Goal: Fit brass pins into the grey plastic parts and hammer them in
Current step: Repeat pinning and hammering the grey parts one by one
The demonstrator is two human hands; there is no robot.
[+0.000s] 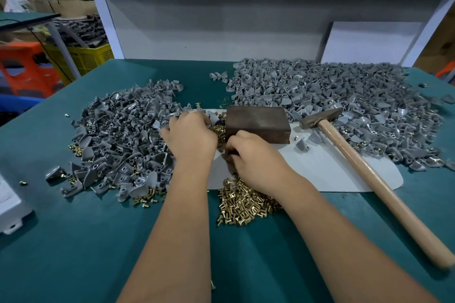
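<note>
Curling knuckles-up, both hands (189, 135) meet beside the metal block (257, 124); contents can't be told.

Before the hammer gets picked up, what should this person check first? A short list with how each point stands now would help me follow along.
1. Hammer within reach: ok. It lies untouched on the table, right of the right hand, handle toward the person.
2. Dark metal block in place as an anvil: ok, just beyond both hands.
3. Pin seated in a grey part: cannot tell. The right hand's fingers curl over something dark by the block and hide it.
4. Brass pins in supply: ok, a heap under the right wrist.
5. Grey parts to hand: ok. The left hand reaches into the left pile.
6. Fingers off the strike spot: not ok, both hands crowd the block.
</note>
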